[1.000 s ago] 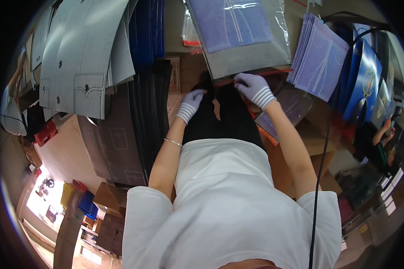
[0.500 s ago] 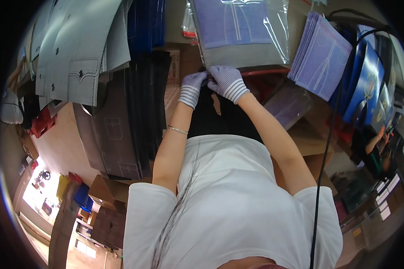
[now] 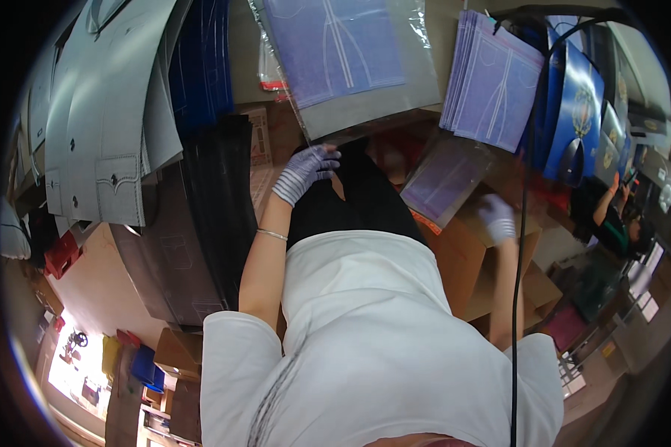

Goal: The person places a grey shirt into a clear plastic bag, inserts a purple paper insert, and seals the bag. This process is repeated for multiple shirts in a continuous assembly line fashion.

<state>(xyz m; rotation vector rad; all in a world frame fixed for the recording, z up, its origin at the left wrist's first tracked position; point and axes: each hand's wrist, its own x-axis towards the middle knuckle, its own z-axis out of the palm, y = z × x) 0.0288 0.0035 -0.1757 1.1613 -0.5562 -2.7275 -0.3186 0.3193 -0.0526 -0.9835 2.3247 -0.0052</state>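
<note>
Your lilac-gloved left hand (image 3: 306, 175), fingers apart, is hanging near the plastic-bagged rectangular purple sheet (image 3: 341, 54), drift possibly creasing it; blurred right hand (image 3: 497, 217), fingers unclear.

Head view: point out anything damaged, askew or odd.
The black fabric trousers have a narrow opening baring skin, beside the purple-gloved left hand; it resembles a tear, though it may be by design.

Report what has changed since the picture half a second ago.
The gloved right hand has parted from the gloved left hand and swung right and back toward the body, blurred near a cardboard box; whether it holds anything is unclear. The left hand remains near the lower edge of the bagged purple sheet. The purple stack stays put.
</note>
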